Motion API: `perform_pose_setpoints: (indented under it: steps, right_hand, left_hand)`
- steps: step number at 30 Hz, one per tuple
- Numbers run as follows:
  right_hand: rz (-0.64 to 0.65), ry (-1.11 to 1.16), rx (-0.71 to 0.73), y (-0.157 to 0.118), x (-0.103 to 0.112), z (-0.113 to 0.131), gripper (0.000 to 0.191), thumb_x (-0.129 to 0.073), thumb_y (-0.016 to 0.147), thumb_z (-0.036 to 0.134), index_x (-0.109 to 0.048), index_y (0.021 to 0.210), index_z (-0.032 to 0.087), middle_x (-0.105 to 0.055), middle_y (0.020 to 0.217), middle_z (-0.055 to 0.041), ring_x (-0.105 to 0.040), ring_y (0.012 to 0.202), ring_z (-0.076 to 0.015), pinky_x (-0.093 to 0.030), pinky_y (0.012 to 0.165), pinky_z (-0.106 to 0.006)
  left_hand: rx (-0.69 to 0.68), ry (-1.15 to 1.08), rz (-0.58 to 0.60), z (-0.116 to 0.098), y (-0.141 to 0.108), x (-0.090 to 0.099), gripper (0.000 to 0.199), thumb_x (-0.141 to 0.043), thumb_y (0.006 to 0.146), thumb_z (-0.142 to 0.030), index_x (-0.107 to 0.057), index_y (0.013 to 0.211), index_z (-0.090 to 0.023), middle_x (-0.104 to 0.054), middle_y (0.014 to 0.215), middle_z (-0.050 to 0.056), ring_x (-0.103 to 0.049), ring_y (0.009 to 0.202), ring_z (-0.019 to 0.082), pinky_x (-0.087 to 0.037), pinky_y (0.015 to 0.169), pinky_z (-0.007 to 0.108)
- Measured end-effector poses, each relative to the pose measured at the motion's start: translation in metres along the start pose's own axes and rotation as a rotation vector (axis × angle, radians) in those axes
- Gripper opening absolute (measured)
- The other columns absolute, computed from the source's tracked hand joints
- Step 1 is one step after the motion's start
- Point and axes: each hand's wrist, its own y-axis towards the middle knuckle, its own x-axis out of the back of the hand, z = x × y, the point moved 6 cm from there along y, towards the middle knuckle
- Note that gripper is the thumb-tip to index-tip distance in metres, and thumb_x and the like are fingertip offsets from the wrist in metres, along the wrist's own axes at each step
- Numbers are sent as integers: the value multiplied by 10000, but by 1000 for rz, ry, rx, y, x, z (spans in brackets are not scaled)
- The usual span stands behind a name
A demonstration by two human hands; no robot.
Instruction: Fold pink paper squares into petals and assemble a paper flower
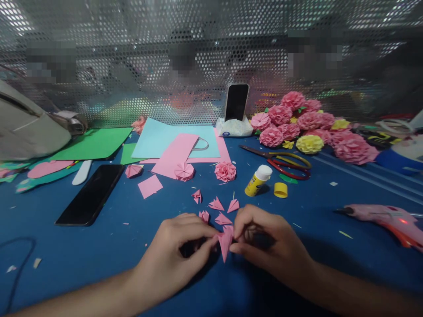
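Note:
Between my two hands is a small folded pink paper piece, its point facing down toward me. My left hand pinches its left edge between thumb and fingers. On the opposite edge, the thumb and forefinger of my right hand close on the paper. Just beyond my fingertips lie several similar folded pink paper pieces. Farther back sit a fluffy pink paper flower and a flatter pleated one. An uncapped glue stick stands tilted beside its yellow cap.
Scissors lie behind the glue stick. At right rests a pink glue gun with a lit red spot. A black phone is at left; another phone leans upright before the perforated metal screen. Paper flowers and coloured sheets line the back.

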Motion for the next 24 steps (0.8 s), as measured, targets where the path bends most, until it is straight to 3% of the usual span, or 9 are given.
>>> perform_pose_setpoints:
  steps: [4,12,16,20,24]
  right_hand:
    - [2,-166,264,3,5,25,66,-733,881,197,-689,929,203,-630,810,11,-544,694,-96,-429,619,-189]
    - [127,-310,389,-1,0,27,201,-739,886,216,-655,1068,208,-704,957,-1,-626,870,-121,-450,806,-225]
    - [103,-484,468,-5,-1,33,94,-664,935,208,-618,1016,199,-696,919,-3,-610,793,-123,-431,751,-252]
    - [85,-523,465,-4,-2,35,73,-580,951,149,-604,990,205,-703,875,5,-610,765,-123,-430,731,-257]
    - [107,-496,364,1,-1,32,69,-578,962,169,-629,960,216,-708,872,11,-621,785,-125,-434,748,-249]
  left_hand:
    - [220,-114,38,7,-1,-5,249,-553,924,-229,-739,769,-167,-703,712,19,-554,617,113,-397,579,216]
    - [448,-394,166,15,-4,-17,281,-606,884,-346,-743,749,-141,-671,636,19,-484,526,73,-367,538,178]
    - [515,-476,212,17,-5,-22,252,-636,850,-323,-733,719,-131,-630,600,0,-379,437,43,-276,443,163]
    - [552,-539,235,17,-5,-24,239,-648,829,-328,-733,742,-123,-649,626,9,-376,416,36,-287,441,165]
    - [575,-561,234,17,-4,-23,299,-641,847,-363,-697,686,-117,-605,554,-11,-362,395,30,-299,449,162]
